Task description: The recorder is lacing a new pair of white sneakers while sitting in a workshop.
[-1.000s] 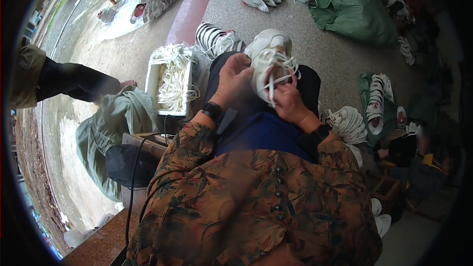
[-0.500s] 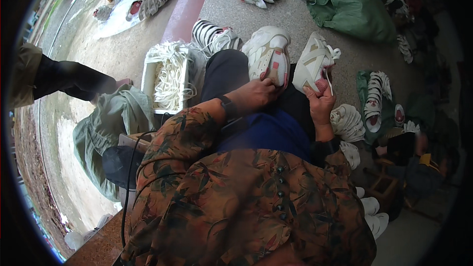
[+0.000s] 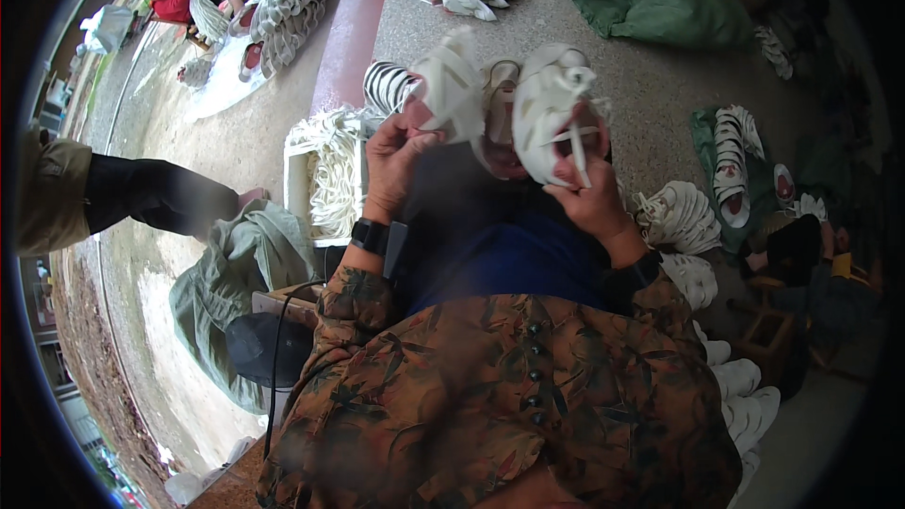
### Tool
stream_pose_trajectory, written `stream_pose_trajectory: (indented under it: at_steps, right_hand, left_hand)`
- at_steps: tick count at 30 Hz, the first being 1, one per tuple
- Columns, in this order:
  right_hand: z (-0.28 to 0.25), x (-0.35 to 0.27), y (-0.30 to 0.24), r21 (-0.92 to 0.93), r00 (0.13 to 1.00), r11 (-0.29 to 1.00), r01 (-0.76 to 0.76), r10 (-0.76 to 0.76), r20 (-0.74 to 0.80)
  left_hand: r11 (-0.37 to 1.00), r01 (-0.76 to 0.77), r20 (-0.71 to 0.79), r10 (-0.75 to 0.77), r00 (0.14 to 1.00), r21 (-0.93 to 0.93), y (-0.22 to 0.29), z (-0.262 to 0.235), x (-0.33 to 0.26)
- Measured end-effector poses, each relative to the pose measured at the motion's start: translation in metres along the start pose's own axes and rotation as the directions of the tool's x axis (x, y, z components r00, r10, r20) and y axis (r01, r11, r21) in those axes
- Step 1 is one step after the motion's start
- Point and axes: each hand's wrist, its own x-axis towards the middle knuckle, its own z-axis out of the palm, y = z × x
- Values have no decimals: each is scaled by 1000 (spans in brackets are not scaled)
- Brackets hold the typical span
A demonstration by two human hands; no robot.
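- At the far left another person's dark sleeve (image 3: 156,196) reaches in over the pale ground, above a crumpled grey-green sack (image 3: 236,273).
- Just right of it stands a white tray (image 3: 294,179) full of loose white laces (image 3: 332,174) — it sits near the person's left knee.
- The left hand (image 3: 394,158) is raised over the lap, fingers pinched shut on the edge of a white shoe (image 3: 451,85); a black watch (image 3: 370,237) rings that wrist.
- A second white shoe (image 3: 551,104) is held up just beside the first, its lace hanging loose — the right hand (image 3: 589,198) grips it from below, fingers curled around its side.
- Both shoes hover above the dark blue lap (image 3: 500,254).
- Further right, more white shoes (image 3: 679,217) lie stacked on the speckled floor (image 3: 650,85), with a green sack (image 3: 669,0) beyond them.
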Motion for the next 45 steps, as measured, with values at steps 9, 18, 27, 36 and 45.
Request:
stream_pose_trajectory:
  at_steps: [9,18,27,36,45]
  right_hand:
    - [76,24,38,-319,881,891,323,-161,444]
    - [35,13,68,442,869,864,-242,396,-297]
    - [65,32,45,-87,957,995,-54,27,-290]
    - [69,40,52,-86,970,990,-108,86,-229]
    - [88,38,78,-62,980,989,-134,123,-159]
  left_hand:
    - [977,-40,15,38,999,209,14,12,-9]
    - [592,-556,675,27,737,583,23,74,-4]
    - [360,-738,816,-157,556,571,-13,99,6]
    - [290,-457,394,251,884,841,-24,92,24]
    - [487,-265,230,131,964,832,-84,72,22]
